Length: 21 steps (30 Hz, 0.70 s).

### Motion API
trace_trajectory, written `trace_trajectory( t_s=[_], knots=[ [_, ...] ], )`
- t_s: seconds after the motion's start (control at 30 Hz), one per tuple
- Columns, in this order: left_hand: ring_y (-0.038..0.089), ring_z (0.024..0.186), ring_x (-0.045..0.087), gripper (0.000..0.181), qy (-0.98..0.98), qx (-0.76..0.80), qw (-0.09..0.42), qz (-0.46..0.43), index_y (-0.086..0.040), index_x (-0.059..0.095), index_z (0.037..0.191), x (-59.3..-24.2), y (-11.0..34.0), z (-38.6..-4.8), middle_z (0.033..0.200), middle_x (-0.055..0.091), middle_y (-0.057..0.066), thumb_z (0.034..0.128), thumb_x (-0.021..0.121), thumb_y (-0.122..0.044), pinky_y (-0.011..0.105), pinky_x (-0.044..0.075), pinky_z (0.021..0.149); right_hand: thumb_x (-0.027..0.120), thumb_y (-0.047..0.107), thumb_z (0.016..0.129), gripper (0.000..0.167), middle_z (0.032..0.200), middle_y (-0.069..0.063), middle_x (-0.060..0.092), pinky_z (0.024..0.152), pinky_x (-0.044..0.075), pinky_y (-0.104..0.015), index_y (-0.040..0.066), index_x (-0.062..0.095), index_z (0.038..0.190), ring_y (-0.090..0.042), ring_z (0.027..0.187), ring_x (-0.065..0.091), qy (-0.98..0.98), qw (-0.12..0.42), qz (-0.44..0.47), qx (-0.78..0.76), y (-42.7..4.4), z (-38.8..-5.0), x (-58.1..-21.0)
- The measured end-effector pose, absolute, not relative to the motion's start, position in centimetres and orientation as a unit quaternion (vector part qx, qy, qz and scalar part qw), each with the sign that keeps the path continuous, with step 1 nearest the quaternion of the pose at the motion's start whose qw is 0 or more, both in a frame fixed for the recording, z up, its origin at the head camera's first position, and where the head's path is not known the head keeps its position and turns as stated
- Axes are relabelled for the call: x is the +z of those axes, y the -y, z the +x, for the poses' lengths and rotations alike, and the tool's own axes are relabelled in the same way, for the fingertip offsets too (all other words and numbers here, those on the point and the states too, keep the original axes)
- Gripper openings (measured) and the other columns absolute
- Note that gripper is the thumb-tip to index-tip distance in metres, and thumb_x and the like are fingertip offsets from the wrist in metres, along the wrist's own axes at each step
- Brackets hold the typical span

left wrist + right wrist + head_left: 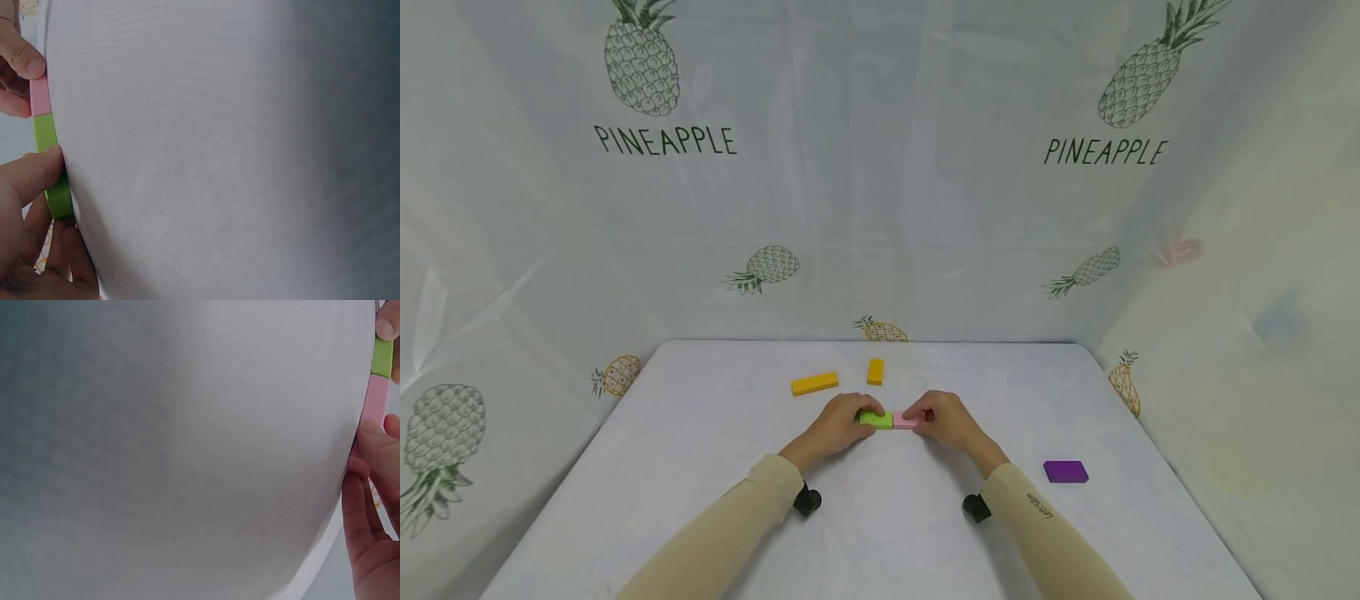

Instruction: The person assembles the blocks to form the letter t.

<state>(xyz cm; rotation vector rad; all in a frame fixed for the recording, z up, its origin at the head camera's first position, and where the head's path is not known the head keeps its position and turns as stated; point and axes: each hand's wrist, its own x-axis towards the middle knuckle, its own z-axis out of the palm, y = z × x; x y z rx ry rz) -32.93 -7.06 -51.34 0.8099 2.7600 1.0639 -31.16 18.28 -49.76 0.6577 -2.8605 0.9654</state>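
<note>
A green block and a pink block lie end to end on the white table, their short ends meeting. My left hand pinches the green block, its thumb along the near side in the left wrist view. At the pink block, my right hand pinches the right part between thumb and fingers. In the right wrist view the pink block runs up to the green block. Fingers cover the outer portions of both blocks.
Behind the hands lie a long yellow block and a shorter yellow block. A purple block sits to the right of my right forearm. The table meets a pineapple-print cloth at its back edge.
</note>
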Motion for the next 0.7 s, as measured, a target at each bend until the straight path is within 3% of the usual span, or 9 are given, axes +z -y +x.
trace_trajectory(
  t_s=[0.7],
  knots=[
    [0.017, 0.111, 0.061, 0.024, -0.899, 0.345, 0.038, 0.266, -0.02, 0.075, 0.118, -51.3, 7.07, -32.9, 0.122, 0.072, -0.005, 0.0966, 0.079, -0.009, 0.043, 0.05, 0.107, 0.083, 0.002, 0.091, 0.023, 0.105, 0.003, 0.074, 0.085, 0.055, -0.031, 0.017, 0.084, 0.108, -0.015, 0.091, 0.059, 0.93, 0.0, 0.185, 0.317, -18.19, -31.05, -49.75]
  ],
)
